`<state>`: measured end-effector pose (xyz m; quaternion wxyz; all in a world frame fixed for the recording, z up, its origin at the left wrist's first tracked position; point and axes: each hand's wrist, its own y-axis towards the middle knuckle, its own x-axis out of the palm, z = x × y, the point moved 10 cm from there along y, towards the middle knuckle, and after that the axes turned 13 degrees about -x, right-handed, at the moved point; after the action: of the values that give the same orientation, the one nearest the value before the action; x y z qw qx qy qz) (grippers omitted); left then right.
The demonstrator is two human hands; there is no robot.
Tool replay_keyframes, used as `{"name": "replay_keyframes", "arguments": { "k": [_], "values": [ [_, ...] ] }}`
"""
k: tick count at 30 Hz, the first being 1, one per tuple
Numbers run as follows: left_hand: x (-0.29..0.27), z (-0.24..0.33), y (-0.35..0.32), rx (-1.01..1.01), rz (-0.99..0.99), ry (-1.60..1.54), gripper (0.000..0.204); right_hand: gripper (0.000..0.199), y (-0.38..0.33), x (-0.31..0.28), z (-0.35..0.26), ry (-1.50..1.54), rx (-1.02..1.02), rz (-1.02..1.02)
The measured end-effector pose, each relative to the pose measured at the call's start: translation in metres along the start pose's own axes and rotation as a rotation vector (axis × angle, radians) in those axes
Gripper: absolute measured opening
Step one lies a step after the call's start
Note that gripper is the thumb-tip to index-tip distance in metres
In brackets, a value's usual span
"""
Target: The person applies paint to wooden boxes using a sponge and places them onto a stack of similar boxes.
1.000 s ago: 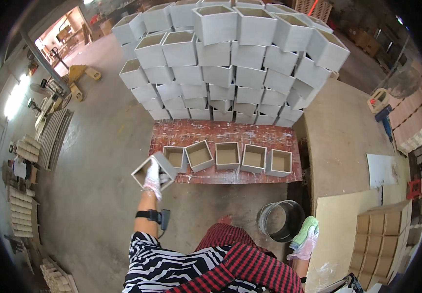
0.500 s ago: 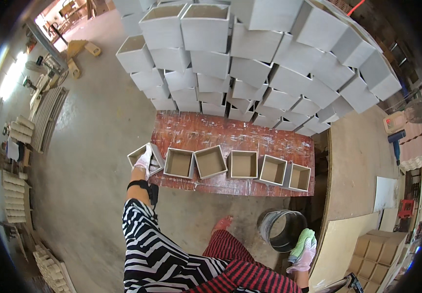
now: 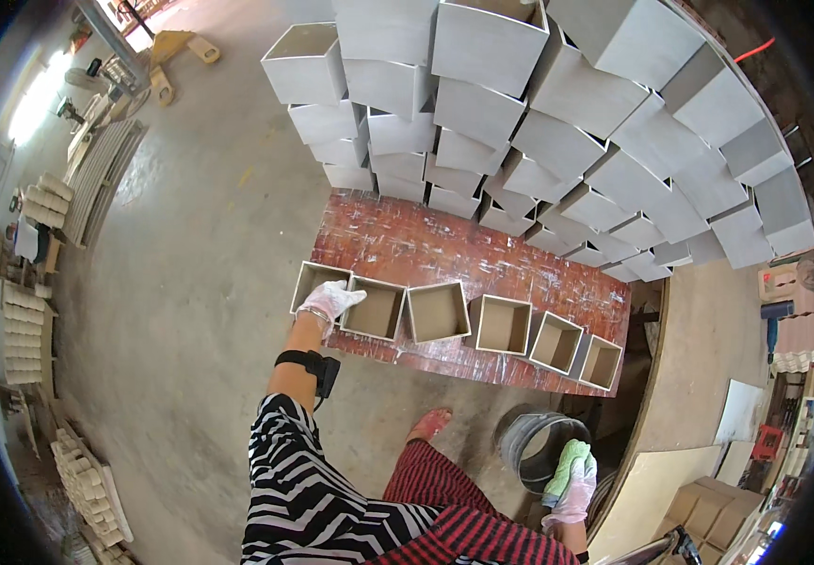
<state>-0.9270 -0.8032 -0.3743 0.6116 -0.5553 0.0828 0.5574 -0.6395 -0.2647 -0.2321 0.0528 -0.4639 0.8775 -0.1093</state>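
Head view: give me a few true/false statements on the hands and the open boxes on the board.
1. Six open square beige boxes lie in a row on the red-brown board. True.
2. The gloved left hand rests on the leftmost box. True.
3. The right hand grips a box. False: it holds a green cloth beside the round grey bucket.
4. The board lies on a wooden table. False: it lies on the grey concrete floor.
5. Grey boxes are stacked behind the board. True.
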Motion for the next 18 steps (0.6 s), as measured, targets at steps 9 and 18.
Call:
{"name": "replay_keyframes", "arguments": {
  "k": [9,18],
  "values": [
    [0.009,0.004,-0.004,-0.165,0.143,0.149,0.030,0.025,0.003,0.013,-0.021,-0.041,-0.008,0.023],
    [-0.097,0.005,-0.093,-0.170,0.262,-0.265,0.024,0.024,0.011,0.005,-0.047,0.122,-0.032,-0.016]
  ]
}}
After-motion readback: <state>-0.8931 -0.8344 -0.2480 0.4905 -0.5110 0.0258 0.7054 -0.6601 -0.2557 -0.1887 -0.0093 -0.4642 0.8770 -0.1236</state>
